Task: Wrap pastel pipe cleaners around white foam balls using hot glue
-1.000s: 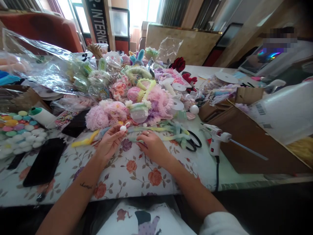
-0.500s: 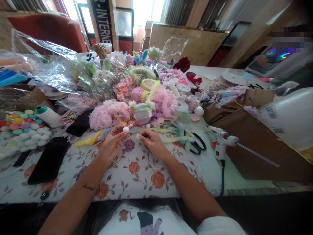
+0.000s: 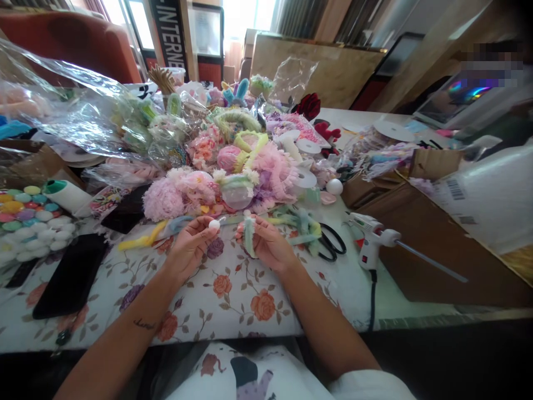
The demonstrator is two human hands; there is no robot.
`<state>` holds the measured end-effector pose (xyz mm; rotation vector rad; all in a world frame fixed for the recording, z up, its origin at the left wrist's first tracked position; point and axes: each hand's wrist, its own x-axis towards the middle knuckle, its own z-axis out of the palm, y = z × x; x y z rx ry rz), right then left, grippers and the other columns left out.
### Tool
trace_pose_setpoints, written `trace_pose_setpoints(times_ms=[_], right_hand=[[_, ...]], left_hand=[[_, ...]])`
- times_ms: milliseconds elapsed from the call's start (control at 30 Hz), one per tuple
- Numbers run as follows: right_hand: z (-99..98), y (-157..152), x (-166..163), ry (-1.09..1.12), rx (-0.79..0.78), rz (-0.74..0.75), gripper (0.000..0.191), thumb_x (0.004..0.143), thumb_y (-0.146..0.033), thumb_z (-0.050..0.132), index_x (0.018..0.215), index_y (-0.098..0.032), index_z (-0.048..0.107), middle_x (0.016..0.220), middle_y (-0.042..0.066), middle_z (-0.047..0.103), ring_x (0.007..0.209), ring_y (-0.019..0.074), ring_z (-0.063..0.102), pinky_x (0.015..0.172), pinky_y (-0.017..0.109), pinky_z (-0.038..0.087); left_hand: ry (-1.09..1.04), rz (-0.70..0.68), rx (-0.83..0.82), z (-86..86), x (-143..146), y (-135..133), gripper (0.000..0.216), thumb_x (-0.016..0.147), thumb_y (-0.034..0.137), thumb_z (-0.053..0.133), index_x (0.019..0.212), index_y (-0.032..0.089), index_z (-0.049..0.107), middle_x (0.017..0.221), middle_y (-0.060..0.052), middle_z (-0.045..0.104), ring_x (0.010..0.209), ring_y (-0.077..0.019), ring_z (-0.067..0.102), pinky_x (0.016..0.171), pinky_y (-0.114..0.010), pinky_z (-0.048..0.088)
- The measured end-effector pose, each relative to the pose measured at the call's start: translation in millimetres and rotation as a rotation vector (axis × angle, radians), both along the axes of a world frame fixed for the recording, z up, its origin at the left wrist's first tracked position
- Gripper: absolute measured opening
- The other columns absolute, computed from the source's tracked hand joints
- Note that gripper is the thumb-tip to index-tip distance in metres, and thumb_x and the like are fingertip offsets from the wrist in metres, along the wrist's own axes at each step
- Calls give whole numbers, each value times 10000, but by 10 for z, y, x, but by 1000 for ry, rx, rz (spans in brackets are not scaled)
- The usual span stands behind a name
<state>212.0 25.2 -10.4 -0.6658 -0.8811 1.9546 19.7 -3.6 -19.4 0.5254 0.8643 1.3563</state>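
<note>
A small white ball (image 3: 214, 224) sat pinched between the thumb and fingers of the left hand (image 3: 189, 244), raised just above the front part of the worktop (image 3: 358, 289), with a short pale piece poking out at its upper right. Just across from it, the right hand (image 3: 270, 244) gripped a fuzzy pale green strip (image 3: 249, 236), which hung downward in front of its fingers. The two hands were near each other but apart.

Under the forearms lay a white cloth (image 3: 187, 303) printed with orange and purple flowers. Behind the hands, yellow, blue and green fuzzy strips (image 3: 144, 239) ran across it, and to the right a tangle of them lay against black looped handles (image 3: 333, 244), like those of scissors. Further right stood a white glue gun (image 3: 368, 236), a clear stick reaching out from its back, beside a brown cardboard box (image 3: 449, 244).

On the left, a black phone (image 3: 69, 278) lay flat on the cloth, near many white and coloured pompoms (image 3: 37, 222) and a white roll (image 3: 69, 197) with a green end. Beyond the hands rose a heap of pink, yellow and purple fluffy material (image 3: 233, 161), with clear plastic wrapping (image 3: 79, 111) to its left and a dark red rose (image 3: 308, 105) towards the back. A reddish chair (image 3: 66, 50) stood behind.
</note>
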Motion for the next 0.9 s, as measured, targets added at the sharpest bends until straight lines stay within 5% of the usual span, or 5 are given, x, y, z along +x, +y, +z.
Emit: trace_pose_setpoints(times_ms=[200,433,567,700,900], right_hand=[[-38,8,2,76,25,59,222,801,-337,724,818,-207,545,782,-3,684,588,102,607,537,209,486],[-57,42,21,10,43,-18,278,744,-353,770,781,-202,539,758,-31,602,590,77,526,557,208,444],[-72,-28,-22,-432,384,-29,181,853,-356,652,792,-203,578,677,-37,550,571,97,497,528,222,394],[-76,-132,-124,-808,777,130,89,849,-275,651,897,-206,679,892,35,684,829,178,617,725,289,467],[83,34,177,-777,674,-219,217,846,-397,645,816,-186,685,749,32,673,662,158,596,619,275,468]], left_hand=[[13,-19,-14,25,21,-13,248,635,118,834,843,156,704,794,15,687,693,-64,632,677,-145,518],[-21,-18,-22,33,32,-15,251,626,109,836,834,147,701,789,15,693,687,-64,640,671,-145,529],[-54,26,2,35,-6,3,251,638,112,827,854,145,703,825,4,709,716,-73,666,694,-142,544],[-101,83,24,52,-68,39,210,643,79,808,812,135,697,797,3,708,684,-71,670,662,-131,555],[-129,104,3,71,-94,71,199,654,42,776,818,125,700,787,-11,708,675,-86,677,637,-133,570]])
